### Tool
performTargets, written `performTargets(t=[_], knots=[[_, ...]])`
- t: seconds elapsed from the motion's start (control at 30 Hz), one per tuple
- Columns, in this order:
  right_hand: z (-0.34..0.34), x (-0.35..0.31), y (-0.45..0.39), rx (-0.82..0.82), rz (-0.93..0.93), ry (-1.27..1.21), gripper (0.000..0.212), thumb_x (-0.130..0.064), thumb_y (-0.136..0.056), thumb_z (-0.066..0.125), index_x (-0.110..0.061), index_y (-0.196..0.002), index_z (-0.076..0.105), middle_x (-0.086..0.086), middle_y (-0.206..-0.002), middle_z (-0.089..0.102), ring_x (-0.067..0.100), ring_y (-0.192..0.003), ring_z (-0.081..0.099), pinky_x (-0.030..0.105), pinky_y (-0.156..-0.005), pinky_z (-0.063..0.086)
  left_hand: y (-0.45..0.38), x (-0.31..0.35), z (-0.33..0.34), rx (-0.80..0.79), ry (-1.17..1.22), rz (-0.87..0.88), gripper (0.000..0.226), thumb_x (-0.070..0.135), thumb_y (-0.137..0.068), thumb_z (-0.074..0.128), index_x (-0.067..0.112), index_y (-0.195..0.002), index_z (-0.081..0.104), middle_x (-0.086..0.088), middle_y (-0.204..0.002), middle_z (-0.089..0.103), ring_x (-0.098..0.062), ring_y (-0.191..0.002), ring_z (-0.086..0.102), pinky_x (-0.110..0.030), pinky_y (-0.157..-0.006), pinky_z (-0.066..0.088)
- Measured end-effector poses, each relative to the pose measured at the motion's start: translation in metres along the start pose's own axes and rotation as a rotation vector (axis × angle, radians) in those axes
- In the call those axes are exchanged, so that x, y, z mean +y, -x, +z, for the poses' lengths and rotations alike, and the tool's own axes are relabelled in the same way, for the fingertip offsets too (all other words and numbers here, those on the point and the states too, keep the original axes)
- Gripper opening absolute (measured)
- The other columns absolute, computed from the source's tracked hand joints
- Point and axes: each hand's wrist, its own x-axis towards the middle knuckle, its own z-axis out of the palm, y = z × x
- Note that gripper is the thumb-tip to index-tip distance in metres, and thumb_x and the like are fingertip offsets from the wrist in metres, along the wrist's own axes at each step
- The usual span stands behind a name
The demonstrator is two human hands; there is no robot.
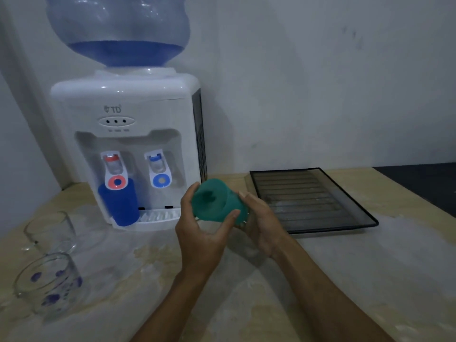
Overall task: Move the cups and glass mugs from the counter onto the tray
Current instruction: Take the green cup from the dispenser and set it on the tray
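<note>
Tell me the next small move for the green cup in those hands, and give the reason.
Probably carry the green cup to the right and set it on the tray. Both the left hand and the right hand hold it tilted in the air just left of the tray, which has nothing on it. The blue cup and two glass mugs wait on the counter.

bottle (118, 30) top was cut by upper edge | green cup (217, 201) base was hidden by right hand (261, 223)
</note>
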Motion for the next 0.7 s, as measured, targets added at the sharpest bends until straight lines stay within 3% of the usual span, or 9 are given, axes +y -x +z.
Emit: performTargets(t=[0.1,0.17,0.23,0.37,0.43,0.5,0.57,0.7], knots=[[-0.004,-0.011,0.000,-0.054,-0.066,0.195,0.045,-0.038,-0.102,0.062,-0.002,-0.130,0.066,0.031,-0.136,0.061,0.048,-0.121,0.062,0.065,-0.108,0.046,-0.002,0.000,0.003,0.000,-0.002,-0.010,0.085,0.045,-0.075,0.085,0.027,-0.148,0.046,0.042,-0.132,0.051,0.006,-0.127,0.054,-0.007,-0.099,0.046],[-0.013,-0.022,0.000,-0.086,-0.170,0.372,0.032,-0.034,-0.103,0.062,-0.013,-0.125,0.072,0.018,-0.128,0.070,0.041,-0.121,0.066,0.058,-0.102,0.055,-0.004,0.000,0.006,-0.013,-0.018,0.001,0.086,0.046,-0.075,0.085,0.026,-0.148,0.047,0.041,-0.133,0.050,0.006,-0.127,0.053,-0.007,-0.100,0.044],[-0.027,-0.031,-0.001,-0.141,-0.273,0.478,0.027,-0.020,-0.103,0.061,-0.012,-0.128,0.070,0.011,-0.127,0.072,0.032,-0.120,0.069,0.045,-0.097,0.059,-0.007,0.001,0.010,-0.045,-0.039,0.032,0.088,0.047,-0.074,0.087,0.023,-0.149,0.047,0.039,-0.136,0.050,0.006,-0.129,0.052,-0.007,-0.103,0.043],[-0.053,-0.043,0.003,-0.184,-0.432,0.816,0.045,0.004,-0.095,0.063,-0.016,-0.135,0.064,0.000,-0.132,0.071,0.020,-0.126,0.066,0.045,-0.104,0.054,-0.002,0.000,0.023,-0.149,-0.096,0.103,0.093,0.036,-0.073,0.094,0.020,-0.151,0.046,0.037,-0.142,0.047,0.008,-0.133,0.050,-0.009,-0.107,0.040],[-0.064,-0.044,0.008,-0.205,-0.512,0.970,0.053,-0.006,-0.093,0.072,-0.021,-0.142,0.058,-0.007,-0.137,0.067,0.015,-0.129,0.064,0.043,-0.106,0.053,0.000,-0.001,0.033,-0.158,-0.095,0.121,0.092,0.039,-0.073,0.093,0.017,-0.150,0.048,0.028,-0.141,0.052,0.004,-0.133,0.052,-0.012,-0.108,0.041],[-0.068,-0.042,0.014,-0.217,-0.530,0.971,0.061,-0.019,-0.091,0.080,-0.027,-0.146,0.054,-0.011,-0.139,0.066,0.013,-0.129,0.063,0.034,-0.104,0.054,-0.001,0.004,0.040,-0.154,-0.052,0.109,0.091,0.044,-0.073,0.091,0.016,-0.149,0.050,0.022,-0.138,0.058,-0.001,-0.131,0.056,-0.014,-0.107,0.044],[-0.069,-0.041,0.020,-0.194,-0.495,0.916,0.068,-0.027,-0.088,0.084,-0.033,-0.147,0.051,-0.014,-0.137,0.066,0.009,-0.127,0.064,0.025,-0.100,0.055,-0.006,0.011,0.051,-0.160,0.004,0.083,0.089,0.046,-0.073,0.090,0.019,-0.148,0.050,0.025,-0.136,0.057,-0.004,-0.128,0.059,-0.017,-0.103,0.049],[-0.083,-0.047,0.017,-0.041,-0.538,0.816,0.063,-0.032,-0.087,0.084,-0.040,-0.142,0.054,-0.014,-0.131,0.069,0.011,-0.120,0.068,0.029,-0.095,0.060,-0.021,0.019,0.089,-0.193,0.082,0.022,0.090,0.048,-0.077,0.087,0.021,-0.151,0.044,0.041,-0.129,0.051,0.005,-0.123,0.057,-0.008,-0.093,0.050]])
